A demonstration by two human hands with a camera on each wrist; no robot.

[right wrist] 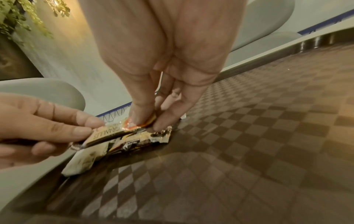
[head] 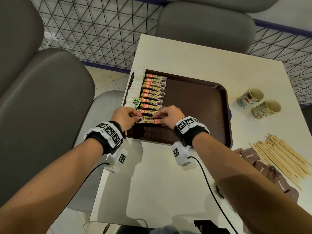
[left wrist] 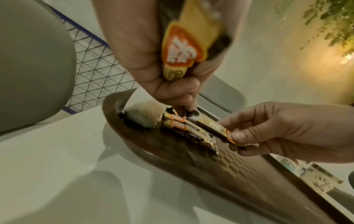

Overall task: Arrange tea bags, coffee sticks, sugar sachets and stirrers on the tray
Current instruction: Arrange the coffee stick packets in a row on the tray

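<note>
Left hand (head: 124, 117) and right hand (head: 169, 117) pinch opposite ends of coffee stick (head: 148, 120), low over near-left of tray (head: 194, 105). Fingertips hide stick ends. Second stick (left wrist: 188, 34) tucked in left palm, mostly hidden. Readable: "GRANULES". Sugar sachets (head: 263, 168) print too small.

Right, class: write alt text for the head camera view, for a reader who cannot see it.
Both hands, left hand and right hand, pinch the ends of one black-and-gold coffee stick at the near end of a column of sticks on a dark brown plastic tray. Pale wooden stirrers lie on the white table.
</note>
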